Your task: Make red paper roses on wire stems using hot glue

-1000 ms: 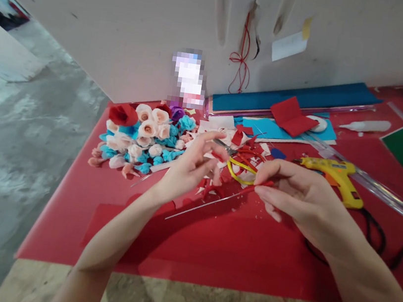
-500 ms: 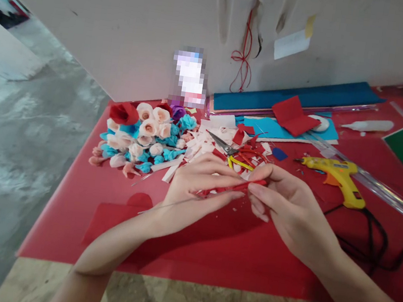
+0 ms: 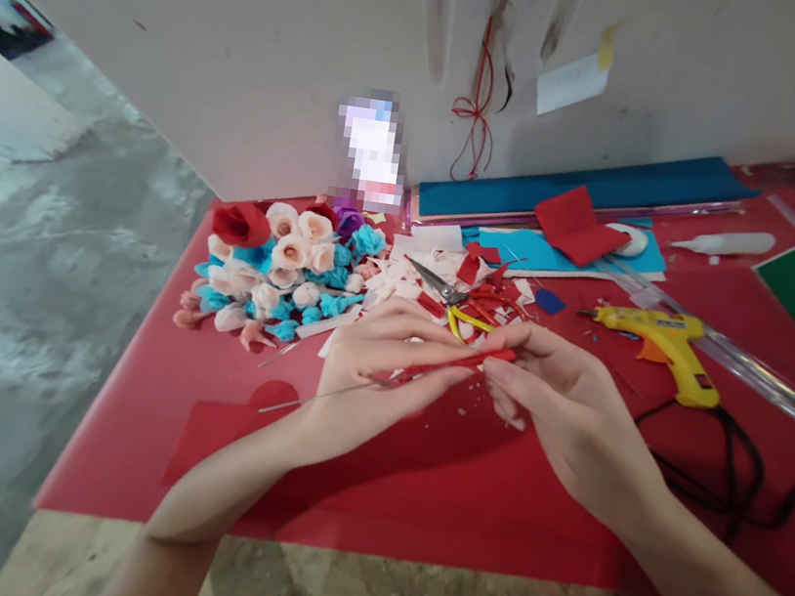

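Note:
My left hand (image 3: 355,391) is closed around a thin wire stem (image 3: 279,407), which runs back across its wrist toward the lower left. At the stem's front end is a narrow piece of red paper (image 3: 504,354), rolled or folded. Its tip is pinched between the thumb and fingers of my right hand (image 3: 563,385), and part of it is hidden behind the left fingers. Just beyond the fingers, scissors (image 3: 447,290) and yellow-handled pliers (image 3: 464,325) lie among paper scraps (image 3: 401,274). A flat red paper piece (image 3: 215,435) rests under my left forearm.
Paper flowers (image 3: 289,253) in white, blue and red are heaped at left. A yellow glue gun (image 3: 659,330) with a black cord lies at right, near a folded red paper (image 3: 577,227) and a white bottle (image 3: 727,243). A pixelated screen (image 3: 372,148) leans against the wall.
Both hands shift very slightly left with the red paper and the wire; the wire's rear end slides a little left. Both grips stay the same.

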### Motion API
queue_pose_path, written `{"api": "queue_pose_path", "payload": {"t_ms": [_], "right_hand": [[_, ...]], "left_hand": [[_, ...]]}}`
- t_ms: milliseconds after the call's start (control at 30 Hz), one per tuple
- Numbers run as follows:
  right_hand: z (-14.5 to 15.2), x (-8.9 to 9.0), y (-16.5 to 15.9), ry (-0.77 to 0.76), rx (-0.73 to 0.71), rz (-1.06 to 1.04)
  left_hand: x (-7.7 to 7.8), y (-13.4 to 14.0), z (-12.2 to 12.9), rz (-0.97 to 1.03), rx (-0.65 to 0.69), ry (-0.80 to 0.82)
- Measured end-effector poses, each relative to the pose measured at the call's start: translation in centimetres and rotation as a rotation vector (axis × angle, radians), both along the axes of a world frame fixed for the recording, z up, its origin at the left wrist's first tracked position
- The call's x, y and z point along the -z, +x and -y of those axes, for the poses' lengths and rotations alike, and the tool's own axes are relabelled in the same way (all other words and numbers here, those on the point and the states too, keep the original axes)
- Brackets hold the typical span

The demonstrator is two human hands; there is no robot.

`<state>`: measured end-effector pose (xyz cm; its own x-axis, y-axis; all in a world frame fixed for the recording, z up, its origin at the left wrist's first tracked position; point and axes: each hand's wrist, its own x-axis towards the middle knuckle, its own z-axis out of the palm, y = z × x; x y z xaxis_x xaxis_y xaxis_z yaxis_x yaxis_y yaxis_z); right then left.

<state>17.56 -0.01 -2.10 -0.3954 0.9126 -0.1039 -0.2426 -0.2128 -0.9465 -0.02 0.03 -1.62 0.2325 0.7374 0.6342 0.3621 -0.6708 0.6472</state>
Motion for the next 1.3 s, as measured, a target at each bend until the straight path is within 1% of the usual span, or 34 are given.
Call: {"api": "queue_pose_path", "payload": {"t_ms": [100, 233, 400, 500, 600, 767, 833, 900, 933, 967, 1000, 1100, 1167, 1233, 1300], "right_hand": [[0.1, -0.5, -0.1, 0.023, 0.008, 0.026], [0.0, -0.8, -0.1, 0.072, 0.031, 0.131], [0.1, -0.8, -0.1, 0.149, 0.088, 0.215], [0.2, -0.9, -0.2, 0.145, 0.058, 0.188], [0.3, -1.1, -0.2, 0.104, 0.028, 0.133], [0.3, -0.8, 0.0, 0.059, 0.02, 0.069], [0.3, -0.5, 0.0, 0.041, 0.035, 0.042], [0.5, -0.3, 0.0, 0.055, 0.066, 0.034], [0.6, -0.3, 0.0, 0.097, 0.098, 0.053], [0.8, -0.4, 0.0, 0.175, 0.134, 0.093], [1.0, -0.5, 0.0, 0.297, 0.177, 0.147], [1.4, -1.3, 0.0, 0.774, 0.318, 0.359], [1.5, -1.8, 0.1, 1.001, 0.374, 0.472], [1.3, -1.8, 0.1, 1.119, 0.412, 0.544], [1.0, -1.6, 0.0, 1.191, 0.438, 0.565]], "left_hand": [[-0.1, -0.1, 0.0, 0.037, -0.003, -0.035], [0.0, -0.1, 0.0, 0.064, -0.014, -0.044], [0.1, -0.1, 0.0, 0.02, -0.041, -0.016], [0.1, -0.1, 0.1, -0.01, -0.053, -0.011], [0.2, -0.1, 0.1, -0.021, -0.061, -0.003], [0.3, -0.1, 0.1, 0.033, -0.041, 0.001], [0.3, -0.1, 0.1, 0.06, -0.028, -0.012], [0.3, -0.2, 0.1, 0.078, -0.024, -0.03], [0.2, -0.2, 0.1, 0.089, -0.026, -0.031], [0.2, -0.3, 0.0, 0.099, -0.033, -0.033], [0.2, -0.3, 0.0, 0.107, -0.044, -0.037], [0.2, -0.3, 0.0, 0.122, -0.063, -0.05], [0.2, -0.3, 0.1, 0.106, -0.047, -0.046], [0.2, -0.2, 0.2, 0.083, -0.033, -0.029], [0.1, -0.1, 0.3, 0.072, -0.024, -0.017]]}}
